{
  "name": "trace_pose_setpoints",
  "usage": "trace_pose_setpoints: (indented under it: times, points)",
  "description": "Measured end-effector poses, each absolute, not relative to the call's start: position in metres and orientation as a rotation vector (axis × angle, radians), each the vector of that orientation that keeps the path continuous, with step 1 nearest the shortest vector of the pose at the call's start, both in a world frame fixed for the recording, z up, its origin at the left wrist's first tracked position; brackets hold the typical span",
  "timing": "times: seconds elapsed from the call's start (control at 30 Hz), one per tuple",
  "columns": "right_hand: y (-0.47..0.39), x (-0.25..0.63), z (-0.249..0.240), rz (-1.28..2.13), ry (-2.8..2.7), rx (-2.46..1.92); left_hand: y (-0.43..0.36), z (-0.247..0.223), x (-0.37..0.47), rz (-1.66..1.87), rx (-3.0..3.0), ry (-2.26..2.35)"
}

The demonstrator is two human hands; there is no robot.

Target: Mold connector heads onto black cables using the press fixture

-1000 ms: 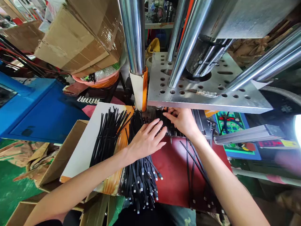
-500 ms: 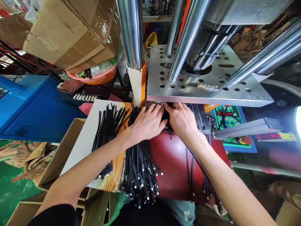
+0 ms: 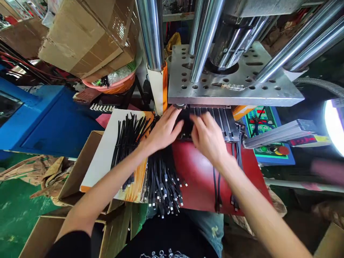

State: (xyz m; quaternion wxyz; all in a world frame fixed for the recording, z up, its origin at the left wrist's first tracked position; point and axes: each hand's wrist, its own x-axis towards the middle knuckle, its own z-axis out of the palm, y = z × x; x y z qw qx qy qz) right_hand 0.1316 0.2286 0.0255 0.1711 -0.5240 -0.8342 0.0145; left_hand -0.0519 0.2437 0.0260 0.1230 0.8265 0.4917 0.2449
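Under the front edge of a holed metal plate sits a dark slotted fixture with black strips in it. My left hand lies at the fixture's left end, thumb apart from the fingers, with nothing visible in it. My right hand is over the fixture's middle, fingers bent and slightly blurred; whether they hold anything is hidden. Black cables with light tips lie in a bunch below my left hand. Another black bundle rests on a white and orange board.
A red work surface carries a few cables on its right. Further right are a control panel and a metal bar. Thick steel columns rise above. Cardboard boxes and a blue machine stand left.
My right hand has drawn back slightly, its fingers now more curled. My left thumb has spread from the fingers. More of the fixture shows, and the camera view has shifted.
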Motion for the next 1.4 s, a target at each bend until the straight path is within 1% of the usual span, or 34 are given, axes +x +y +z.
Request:
trace_pose_setpoints:
  times: [0.07, 0.1, 0.17, 0.23, 0.3, 0.37, 0.43, 0.47, 0.5, 0.53, 0.57, 0.63, 0.67, 0.7, 0.8, 0.9, 0.97, 1.03, 1.13, 1.23, 1.3, 1.4]
  points:
    - [0.157, 0.136, 0.006, 0.114, -2.309, -1.409, 0.181, 0.032, -0.070, 0.880, 2.178, 1.342]
    - [0.122, 0.137, -0.007, 0.187, -2.324, -1.436, 0.144, 0.035, -0.079, 0.851, 2.035, 1.302]
    - [0.066, 0.134, -0.033, 0.326, -2.366, -1.532, 0.071, 0.042, -0.091, 0.593, 1.733, 1.237]
    - [0.035, 0.132, -0.048, 0.448, -2.347, -1.613, 0.009, 0.043, -0.091, 0.409, 1.417, 1.230]
    - [0.021, 0.138, -0.048, 0.618, -2.268, -1.623, -0.033, 0.034, -0.076, 0.401, 1.112, 1.252]
    - [0.012, 0.156, -0.035, 0.891, -2.186, -1.572, -0.052, 0.016, -0.048, 0.527, 0.793, 1.115]
    - [0.002, 0.184, -0.019, 1.188, -2.151, -1.505, -0.051, -0.002, -0.015, 0.772, 0.462, 1.056]
    - [-0.002, 0.199, -0.014, 1.247, -2.132, -1.530, -0.045, -0.009, 0.000, 0.908, 0.344, 1.069]
    - [-0.006, 0.214, -0.012, 1.188, -2.101, -1.621, -0.037, -0.014, 0.013, 1.001, 0.282, 1.084]
    - [-0.008, 0.229, -0.013, 1.021, -2.057, -1.758, -0.029, -0.017, 0.022, 1.065, 0.276, 1.107]
    - [-0.009, 0.241, -0.017, 0.781, -1.995, -1.904, -0.022, -0.018, 0.029, 1.101, 0.310, 1.127]
    - [-0.005, 0.259, -0.029, 0.331, -1.899, -2.092, -0.011, -0.015, 0.034, 1.081, 0.448, 1.146]
    - [-0.002, 0.265, -0.034, 0.206, -1.900, -2.114, -0.008, -0.014, 0.035, 1.036, 0.525, 1.141]
    - [0.001, 0.268, -0.040, 0.155, -1.926, -2.102, -0.006, -0.012, 0.035, 0.978, 0.594, 1.127]
    - [0.006, 0.270, -0.047, 0.174, -1.961, -2.019, -0.005, -0.011, 0.038, 0.816, 0.738, 1.087]
    - [0.004, 0.269, -0.047, 0.175, -1.956, -2.029, -0.003, -0.015, 0.043, 0.780, 0.776, 1.091]
    - [0.002, 0.269, -0.044, 0.208, -1.939, -2.013, -0.002, -0.018, 0.047, 0.783, 0.761, 1.087]
    - [0.000, 0.268, -0.039, 0.315, -1.870, -1.942, 0.000, -0.019, 0.051, 0.787, 0.690, 1.058]
    - [-0.004, 0.258, -0.027, 0.449, -1.705, -1.838, 0.005, -0.018, 0.059, 0.813, 0.450, 0.994]
    - [-0.007, 0.237, -0.014, 0.526, -1.566, -1.777, 0.010, -0.015, 0.069, 0.911, 0.240, 0.956]
    - [-0.010, 0.223, -0.008, 0.677, -1.504, -1.729, 0.013, -0.011, 0.074, 0.979, 0.188, 0.937]
    - [-0.016, 0.211, -0.003, 1.043, -1.467, -1.639, 0.015, -0.004, 0.071, 1.006, 0.172, 0.903]
